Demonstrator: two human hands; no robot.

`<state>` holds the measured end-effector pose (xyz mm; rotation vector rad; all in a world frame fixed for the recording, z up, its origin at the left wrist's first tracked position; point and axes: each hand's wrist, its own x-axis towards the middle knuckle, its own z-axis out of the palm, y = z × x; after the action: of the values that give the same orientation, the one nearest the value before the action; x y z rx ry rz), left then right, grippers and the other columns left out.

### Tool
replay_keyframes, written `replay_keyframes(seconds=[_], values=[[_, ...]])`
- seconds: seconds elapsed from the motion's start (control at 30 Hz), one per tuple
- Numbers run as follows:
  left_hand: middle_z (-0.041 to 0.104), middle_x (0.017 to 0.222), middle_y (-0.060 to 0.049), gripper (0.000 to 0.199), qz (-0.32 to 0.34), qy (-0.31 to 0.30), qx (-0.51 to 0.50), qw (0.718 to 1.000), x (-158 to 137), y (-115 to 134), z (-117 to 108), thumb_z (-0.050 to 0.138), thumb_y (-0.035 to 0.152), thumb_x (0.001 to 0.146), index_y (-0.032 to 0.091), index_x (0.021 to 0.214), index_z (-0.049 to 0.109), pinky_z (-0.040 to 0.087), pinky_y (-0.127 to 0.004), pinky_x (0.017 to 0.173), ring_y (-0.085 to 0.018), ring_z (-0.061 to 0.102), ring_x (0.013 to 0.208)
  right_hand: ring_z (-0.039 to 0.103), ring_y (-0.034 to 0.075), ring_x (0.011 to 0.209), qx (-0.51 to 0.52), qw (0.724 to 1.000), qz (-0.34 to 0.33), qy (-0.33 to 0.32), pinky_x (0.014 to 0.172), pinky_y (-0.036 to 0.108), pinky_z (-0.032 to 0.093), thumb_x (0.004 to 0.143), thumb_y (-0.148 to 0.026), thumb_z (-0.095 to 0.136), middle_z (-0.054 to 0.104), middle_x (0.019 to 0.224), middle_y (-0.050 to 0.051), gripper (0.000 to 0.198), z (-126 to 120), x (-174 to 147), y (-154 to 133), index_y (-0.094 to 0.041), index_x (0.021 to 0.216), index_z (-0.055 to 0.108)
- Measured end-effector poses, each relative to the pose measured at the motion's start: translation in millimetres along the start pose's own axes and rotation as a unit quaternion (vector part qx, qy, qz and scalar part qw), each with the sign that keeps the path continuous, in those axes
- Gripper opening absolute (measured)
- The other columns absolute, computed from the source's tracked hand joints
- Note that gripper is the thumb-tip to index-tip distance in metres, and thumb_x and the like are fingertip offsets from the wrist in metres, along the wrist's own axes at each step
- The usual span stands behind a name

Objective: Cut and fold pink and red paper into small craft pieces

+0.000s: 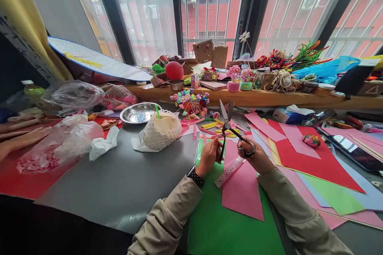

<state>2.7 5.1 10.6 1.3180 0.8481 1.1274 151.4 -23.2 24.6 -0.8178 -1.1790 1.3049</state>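
Note:
A pair of black-handled scissors (226,124) is raised over the table, blades parted and pointing away from me. My left hand (210,155) is closed around one handle loop, with a dark watch on the wrist. The other loop is gripped by my right hand (253,157). Below the hands, a pink sheet of paper (243,197) lies on a green sheet (215,223). A pink patterned ruler (229,173) rests across the pink paper, between my forearms. Nothing shows between the blades.
Left of the scissors sits a coconut in foam netting (161,130) with a green straw, near a metal plate (140,112). Coloured paper (317,163) and a phone (356,151) lie on the right. Another person's hand (26,139) is at far left. Crafts crowd the wooden sill (209,95).

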Motion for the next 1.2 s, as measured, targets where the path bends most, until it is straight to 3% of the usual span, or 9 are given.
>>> replay_keyframes(seconds=[0.17,0.47,0.67,0.83,1.03,1.13,1.2], values=[[0.035,0.035,0.007,0.041,0.050,0.030,0.058,0.997,-2.3,-3.8,0.7,0.025,0.049,0.076,0.014,0.067,0.045,0.029,-0.016,0.027,-0.006,0.038,0.026,0.032,0.007,0.053,-0.091,0.996,-0.005,0.000,0.048,0.020,0.026,0.069,-0.036,0.052,0.040,0.061,-0.003,0.019,7.2,1.7,16.3,-0.017,0.073,0.052],[0.038,0.039,0.007,0.039,0.122,0.058,0.161,0.978,-5.7,-2.7,0.7,0.021,0.041,0.081,0.015,0.079,0.050,0.033,-0.017,0.036,-0.005,0.040,0.031,0.041,0.009,0.060,0.015,0.997,0.040,-0.066,0.056,0.022,0.033,0.067,-0.046,0.052,0.046,0.065,-0.002,0.029,19.5,2.3,23.3,-0.017,0.075,0.053],[0.048,0.047,0.003,0.037,0.154,0.075,0.261,0.950,-10.1,0.3,1.8,0.020,0.036,0.082,0.017,0.086,0.052,0.037,-0.019,0.047,-0.008,0.049,0.043,0.048,0.013,0.070,0.039,0.990,0.070,-0.120,0.063,0.026,0.037,0.064,-0.048,0.052,0.052,0.077,0.003,0.039,21.8,1.7,26.2,-0.019,0.090,0.052],[0.056,0.061,0.000,0.039,0.149,0.075,0.301,0.939,-12.4,1.5,2.6,0.019,0.034,0.083,0.018,0.086,0.053,0.036,-0.020,0.050,-0.009,0.051,0.050,0.047,0.011,0.063,-0.017,0.995,-0.001,-0.098,0.059,0.024,0.037,0.066,-0.043,0.053,0.050,0.071,0.000,0.029,25.8,-0.4,23.5,-0.018,0.080,0.052],[0.057,0.070,-0.002,0.036,0.159,0.018,0.237,0.958,-8.2,2.1,2.0,0.023,0.034,0.082,0.017,0.089,0.054,0.039,-0.021,0.056,-0.010,0.053,0.062,0.046,0.011,0.060,-0.117,0.989,-0.053,-0.072,0.056,0.024,0.037,0.070,-0.032,0.051,0.046,0.067,-0.002,0.016,28.8,-3.1,6.4,-0.019,0.076,0.045],[0.058,0.076,-0.004,0.033,0.148,0.025,0.165,0.975,-4.2,5.0,-2.0,0.030,0.036,0.080,0.016,0.094,0.052,0.041,-0.021,0.056,-0.010,0.054,0.064,0.044,0.010,0.054,-0.254,0.963,-0.087,0.026,0.051,0.023,0.035,0.068,-0.033,0.053,0.044,0.060,-0.003,0.017,16.1,-3.9,2.8,-0.020,0.072,0.043],[0.058,0.080,-0.005,0.032,0.138,0.027,0.116,0.983,-1.9,7.8,-5.7,0.036,0.037,0.077,0.016,0.095,0.051,0.042,-0.021,0.056,-0.011,0.055,0.068,0.042,0.010,0.052,-0.408,0.902,-0.112,0.090,0.050,0.023,0.033,0.067,-0.033,0.053,0.046,0.057,-0.003,0.016,5.6,-5.3,2.0,-0.019,0.071,0.047]])
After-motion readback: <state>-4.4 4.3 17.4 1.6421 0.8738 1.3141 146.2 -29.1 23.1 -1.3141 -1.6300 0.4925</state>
